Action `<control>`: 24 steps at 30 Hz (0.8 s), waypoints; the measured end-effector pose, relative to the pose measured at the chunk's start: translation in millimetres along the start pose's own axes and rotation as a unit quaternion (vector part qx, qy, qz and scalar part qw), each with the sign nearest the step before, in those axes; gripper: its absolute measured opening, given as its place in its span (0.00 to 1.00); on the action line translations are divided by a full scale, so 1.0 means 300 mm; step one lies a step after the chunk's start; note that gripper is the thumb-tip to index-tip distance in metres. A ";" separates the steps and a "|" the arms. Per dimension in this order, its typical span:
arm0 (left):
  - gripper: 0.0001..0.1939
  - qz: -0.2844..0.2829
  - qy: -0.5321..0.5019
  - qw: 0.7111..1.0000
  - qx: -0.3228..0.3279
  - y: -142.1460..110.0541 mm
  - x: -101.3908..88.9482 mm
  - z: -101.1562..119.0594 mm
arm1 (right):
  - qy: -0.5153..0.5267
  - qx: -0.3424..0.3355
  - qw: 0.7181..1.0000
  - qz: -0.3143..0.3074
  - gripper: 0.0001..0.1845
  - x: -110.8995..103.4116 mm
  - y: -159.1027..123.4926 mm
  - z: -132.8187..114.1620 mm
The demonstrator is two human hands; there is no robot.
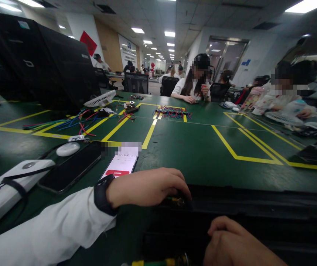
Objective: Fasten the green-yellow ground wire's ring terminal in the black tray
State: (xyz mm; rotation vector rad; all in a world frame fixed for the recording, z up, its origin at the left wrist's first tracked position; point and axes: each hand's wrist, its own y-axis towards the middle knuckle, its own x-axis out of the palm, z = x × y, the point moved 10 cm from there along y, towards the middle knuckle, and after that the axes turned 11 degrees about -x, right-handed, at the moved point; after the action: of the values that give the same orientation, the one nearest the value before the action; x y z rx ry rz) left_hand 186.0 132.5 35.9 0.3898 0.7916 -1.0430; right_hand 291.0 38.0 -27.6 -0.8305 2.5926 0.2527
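My left hand (pixel 150 186), with a dark watch at the wrist, reaches across to the edge of a black box-like object (pixel 230 195). Its fingers bend down around something mostly hidden; a small yellowish, metallic-looking bit (pixel 178 200) shows just under them. My right hand (pixel 230 242) is curled over the dark inside of the same object, thumb side up. Whatever it may hold is out of sight. At the bottom edge lies a green and yellow piece (pixel 158 263), cut off by the frame.
Left of my hand lie a lit phone (pixel 121 164), a dark phone (pixel 72 168), a white mouse (pixel 68 149) and a white power strip-like block (pixel 6 192). Bundled wires (pixel 172 112) lie farther across the green table (pixel 180 151). A co-worker (pixel 194 83) sits opposite; others sit right.
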 end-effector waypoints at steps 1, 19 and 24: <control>0.16 0.002 0.002 1.000 -0.002 0.001 0.003 -0.001 | -0.002 0.003 1.000 0.001 0.21 0.003 0.000 0.013; 0.06 0.053 0.088 0.995 0.002 0.012 0.014 0.001 | -0.197 -0.032 0.975 -0.095 0.11 0.010 0.070 -0.135; 0.14 0.030 0.088 0.996 0.007 -0.006 0.002 0.019 | -0.126 0.050 0.980 -0.148 0.11 -0.032 0.116 -0.215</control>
State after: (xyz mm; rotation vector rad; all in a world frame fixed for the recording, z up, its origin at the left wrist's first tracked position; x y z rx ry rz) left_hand 186.8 127.6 39.3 0.5203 0.9251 -0.9686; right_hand 256.7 52.4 36.3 -1.0585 2.1944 0.1291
